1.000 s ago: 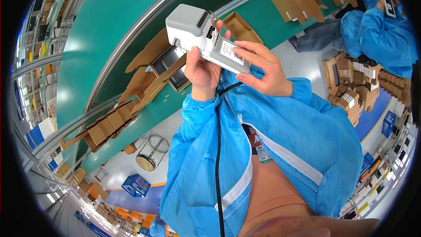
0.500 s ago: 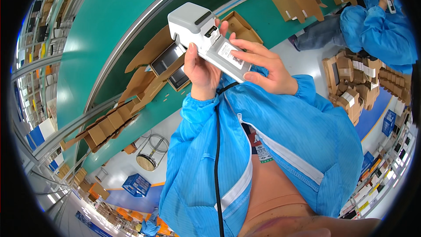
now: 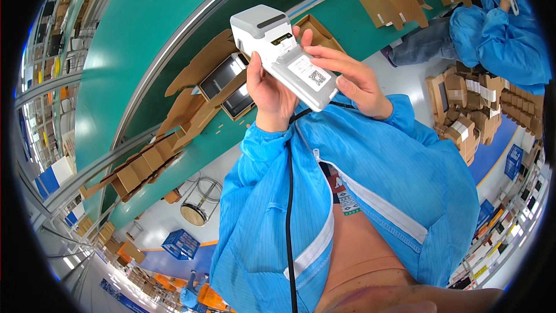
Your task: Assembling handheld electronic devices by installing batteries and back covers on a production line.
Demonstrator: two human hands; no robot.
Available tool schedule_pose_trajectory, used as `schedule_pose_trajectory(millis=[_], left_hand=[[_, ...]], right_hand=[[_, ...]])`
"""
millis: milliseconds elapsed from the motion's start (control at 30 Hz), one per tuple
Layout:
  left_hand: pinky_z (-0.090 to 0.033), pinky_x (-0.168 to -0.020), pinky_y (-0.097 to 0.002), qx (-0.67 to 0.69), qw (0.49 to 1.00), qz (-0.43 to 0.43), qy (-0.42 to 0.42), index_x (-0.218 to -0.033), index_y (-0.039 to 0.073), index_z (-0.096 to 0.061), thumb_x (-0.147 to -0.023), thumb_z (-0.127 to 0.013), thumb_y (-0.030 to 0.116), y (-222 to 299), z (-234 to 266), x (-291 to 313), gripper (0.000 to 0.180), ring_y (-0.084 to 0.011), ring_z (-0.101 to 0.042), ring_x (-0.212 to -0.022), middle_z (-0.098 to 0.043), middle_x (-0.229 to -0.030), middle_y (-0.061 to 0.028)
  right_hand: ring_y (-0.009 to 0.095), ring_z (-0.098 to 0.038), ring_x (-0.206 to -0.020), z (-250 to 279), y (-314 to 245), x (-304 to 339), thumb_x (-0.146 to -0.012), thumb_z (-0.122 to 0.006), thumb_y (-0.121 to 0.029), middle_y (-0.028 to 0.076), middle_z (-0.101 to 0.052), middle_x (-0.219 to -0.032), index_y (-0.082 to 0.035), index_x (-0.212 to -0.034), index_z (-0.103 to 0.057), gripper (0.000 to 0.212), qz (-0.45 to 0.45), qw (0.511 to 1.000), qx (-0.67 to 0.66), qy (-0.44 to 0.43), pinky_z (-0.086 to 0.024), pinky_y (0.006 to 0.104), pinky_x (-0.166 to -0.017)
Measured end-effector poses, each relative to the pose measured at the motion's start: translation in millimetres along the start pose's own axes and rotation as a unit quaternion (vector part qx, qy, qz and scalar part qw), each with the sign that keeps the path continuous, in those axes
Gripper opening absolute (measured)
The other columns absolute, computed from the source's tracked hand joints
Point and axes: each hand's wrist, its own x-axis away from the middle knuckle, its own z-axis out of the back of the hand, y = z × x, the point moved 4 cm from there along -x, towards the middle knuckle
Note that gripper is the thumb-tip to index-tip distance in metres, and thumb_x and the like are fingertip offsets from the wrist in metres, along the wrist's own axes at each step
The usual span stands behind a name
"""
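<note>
A white-and-grey handheld payment terminal [image 3: 284,52] is held up above the bench edge, its back with a printed label turned toward me. My left hand [image 3: 271,95] is closed round it from beneath, thumb on the near left side, fingertips showing past the far edge. Beside its right edge is my right hand [image 3: 362,81], fingers stretched out and thumb apart, the fingertips at or very near the casing. Behind the terminal, an open cardboard box [image 3: 197,78] holds dark-screened devices [image 3: 223,78] on the green bench.
The green bench [image 3: 139,35] has a metal rail along it. An open carton [image 3: 315,29] and folded cardboard [image 3: 139,168] lie on it. Stacked cartons [image 3: 463,116] and a co-worker in blue [image 3: 498,46] are at the right. A stool [image 3: 193,214] and blue crate [image 3: 180,244] stand below.
The terminal has turned slightly and shifted right, showing its label more fully. My right hand's fingers have drawn back off the label to its right edge. The left hand keeps its hold.
</note>
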Motion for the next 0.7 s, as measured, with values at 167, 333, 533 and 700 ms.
schedule_pose_trajectory(millis=[167,333,533,700], left_hand=[[-0.041,-0.122,-0.0595,0.072,0.997,0.002,0.016,-0.163,0.008,-0.034,-0.107,-0.048,0.051,-1.0,3.2,-2.5,0.072,-0.0436,-0.045,-0.149,-0.051,-0.155,-0.0221],[-0.038,-0.123,-0.0625,0.029,0.999,-0.025,0.017,-0.163,0.007,-0.034,-0.104,-0.055,0.052,5.6,0.5,-2.2,0.077,-0.0428,-0.044,-0.149,-0.050,-0.155,-0.0215],[-0.039,-0.123,-0.0613,-0.046,0.998,-0.028,-0.038,-0.163,0.004,-0.032,-0.099,-0.064,0.049,4.9,-8.5,-4.6,0.084,-0.0429,-0.044,-0.150,-0.049,-0.154,-0.0221],[-0.040,-0.123,-0.0594,-0.075,0.995,-0.040,-0.054,-0.163,0.003,-0.032,-0.097,-0.067,0.047,2.8,-10.6,0.1,0.086,-0.0427,-0.045,-0.149,-0.047,-0.154,-0.0231]], right_hand=[[0.029,-0.055,-0.138,-8.5,-0.3,0.6,-0.109,-0.059,-0.021,0.020,-0.059,-0.146,0.003,-0.142,-0.062,0.041,0.011,1.000,-0.011,0.015,-0.046,0.0392,-0.113],[0.009,-0.056,-0.082,-8.4,22.8,20.3,-0.111,-0.058,-0.019,0.005,-0.065,-0.103,0.000,-0.149,-0.050,0.043,-0.218,0.961,-0.166,0.042,-0.048,0.0246,-0.070],[0.004,-0.047,-0.070,-9.9,37.6,30.5,-0.111,-0.058,-0.018,0.003,-0.068,-0.098,0.001,-0.143,-0.057,0.037,-0.219,0.920,-0.313,0.088,-0.035,0.0225,-0.058],[0.003,-0.044,-0.066,-16.4,37.3,35.9,-0.111,-0.058,-0.017,0.004,-0.068,-0.098,0.000,-0.140,-0.060,0.034,-0.239,0.896,-0.353,0.125,-0.033,0.0230,-0.056]])
